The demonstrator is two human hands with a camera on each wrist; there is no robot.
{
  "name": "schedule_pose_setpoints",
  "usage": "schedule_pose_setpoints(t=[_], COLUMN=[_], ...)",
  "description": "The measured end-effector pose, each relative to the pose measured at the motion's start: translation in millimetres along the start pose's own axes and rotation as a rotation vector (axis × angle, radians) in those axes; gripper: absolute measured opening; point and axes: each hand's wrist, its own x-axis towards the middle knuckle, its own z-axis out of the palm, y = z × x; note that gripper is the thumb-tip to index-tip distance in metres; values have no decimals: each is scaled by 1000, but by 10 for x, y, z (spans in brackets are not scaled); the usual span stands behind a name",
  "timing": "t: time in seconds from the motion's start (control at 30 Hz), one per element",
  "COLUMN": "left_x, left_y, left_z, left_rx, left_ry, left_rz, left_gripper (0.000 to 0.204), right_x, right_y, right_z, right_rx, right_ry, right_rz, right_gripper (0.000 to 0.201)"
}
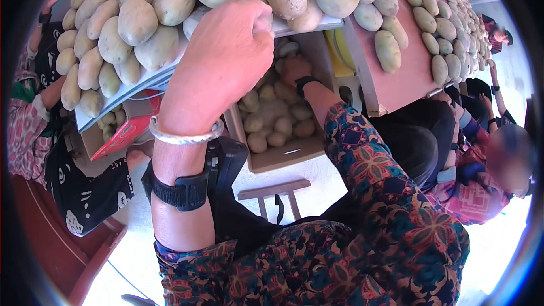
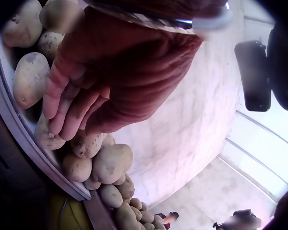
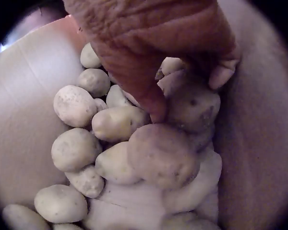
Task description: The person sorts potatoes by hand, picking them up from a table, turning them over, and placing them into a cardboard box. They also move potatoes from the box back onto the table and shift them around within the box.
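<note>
"Where is the left hand [image 1: 232, 51]?"

"Over the potato pile [image 1: 136, 21], near the rim of the desk [image 2: 10, 112]. Its fingers are loosely bent and close together, with nothing visible in them. The tips lie over a pale potato [image 2: 45, 138]; whether they touch it, I can't tell."

"And the right hand [image 1: 294, 69]?"

"Down in the open box [image 1: 286, 160] below the desk, among loose potatoes [image 1: 283, 124]. Thumb and fingers stand apart over a darker potato [image 3: 194, 105]. I can't tell if they pinch it."

"What could go wrong there?"

"Its neighbours crowd it, so a hold might end up shallow and let it slip. Tugging it out could also set the others rolling."

"And up top?"

"Those front potatoes are rounded and sit close to the rim, with no lip that I can see. A careless knock from the left hand could tip one over, perhaps onto the right hand."
</note>
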Motion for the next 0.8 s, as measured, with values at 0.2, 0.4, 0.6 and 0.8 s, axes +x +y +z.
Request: schedule_pose_setpoints(t=[0.2, 0.4, 0.6, 0.8], left_x=[38, 42, -24, -38], left_y=[-34, -67, -19, -97], left_z=[22, 37, -63, -27], left_rx=[16, 70, 4, 21], left_ry=[22, 34, 7, 37], left_rz=[8, 13, -62, -84], left_gripper=[37, 35, 32, 33], right_x=[-316, -621, -1235, -1497], right_y=[-6, -104, -219, 6], right_z=[-192, -724, -1639, -2669], right_rx=[53, 81, 226, 810], right_ry=[-327, -519, -502, -481], right_rz=[-142, -402, -388, -577], right_gripper=[45, 50, 63, 68])
